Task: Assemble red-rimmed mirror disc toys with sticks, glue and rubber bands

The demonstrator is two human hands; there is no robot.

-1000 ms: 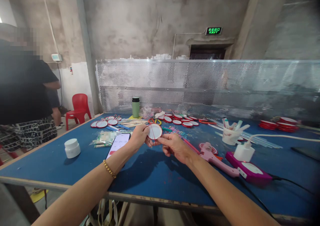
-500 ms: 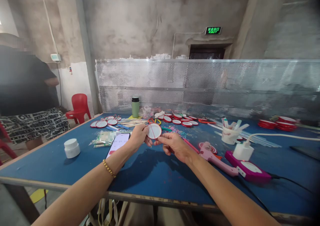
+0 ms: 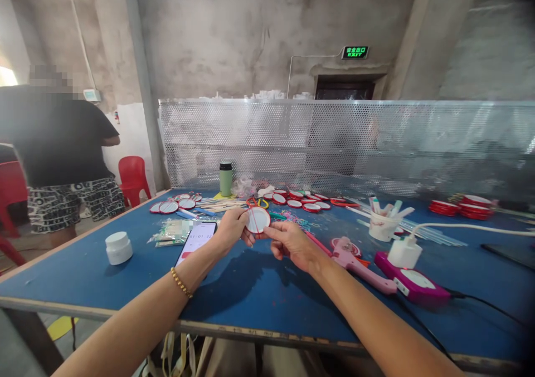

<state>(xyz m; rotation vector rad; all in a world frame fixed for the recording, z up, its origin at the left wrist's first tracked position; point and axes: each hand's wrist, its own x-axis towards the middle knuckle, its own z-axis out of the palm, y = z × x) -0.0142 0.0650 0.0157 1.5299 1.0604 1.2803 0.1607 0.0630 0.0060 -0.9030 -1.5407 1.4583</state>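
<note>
A round white disc with a red rim [image 3: 258, 219] is held up over the table, and thin red strands cross its face. My left hand [image 3: 234, 224] grips it at the left edge, thumb in front and fingers behind. At the lower right edge, my right hand [image 3: 288, 239] pinches the rim or a strand there, with its other fingers curled in. Beneath my left forearm lies a phone [image 3: 198, 240] showing a timer. Behind the held disc are yellow-and-red handled scissors or pliers [image 3: 262, 202] and a scatter of coloured bands [image 3: 298, 221].
More red-rimmed discs [image 3: 295, 203] lie behind, with others stacked at right [image 3: 476, 207]. A pink glue gun [image 3: 361, 268], purple device [image 3: 413, 279], pen cup [image 3: 382, 225], white jar [image 3: 119, 248] and green bottle [image 3: 225, 179] stand around. A person [image 3: 62, 148] is at left.
Both hands keep their hold on the disc; the strands across it have shifted slightly. The person at left has moved to the right and stands more upright.
</note>
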